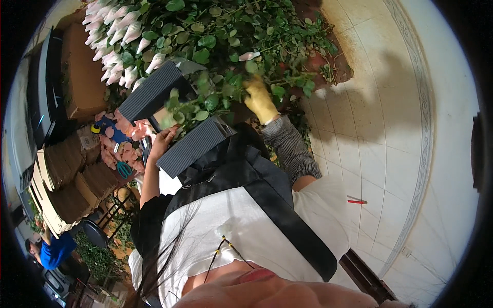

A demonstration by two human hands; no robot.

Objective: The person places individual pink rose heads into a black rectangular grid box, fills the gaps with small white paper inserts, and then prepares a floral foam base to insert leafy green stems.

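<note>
Stems [211, 102]: leafy, green, lying between the two hands, over the gap between two dark ribbed blocks; leaves blurred in places.
Left hand [164, 139]: bare, fingers bent, at the leaves just beside the upper-left end of the lower block [192, 147] – whether they close on a stem, cannot tell.
Right hand [259, 101]: in a yellow glove, below a grey knitted sleeve [291, 148]; fingers curled among leaves at the far side of the stems – blurred, grip cannot be confirmed.
Upper block [154, 91]: tilted, roughly parallel to the lower one, well apart from the glove.
Foliage pile [221, 38]: beyond the blocks, with pale pink-white wrapped flower heads [126, 31] massed at its left.
Left side: pink pieces [123, 126], teal-handled scissors [124, 169], brown cardboard stacks [64, 164].
Floor [370, 169]: pale tiles, thin red item [357, 202] lying at right.
Background: person in blue [57, 251], lower left.
</note>
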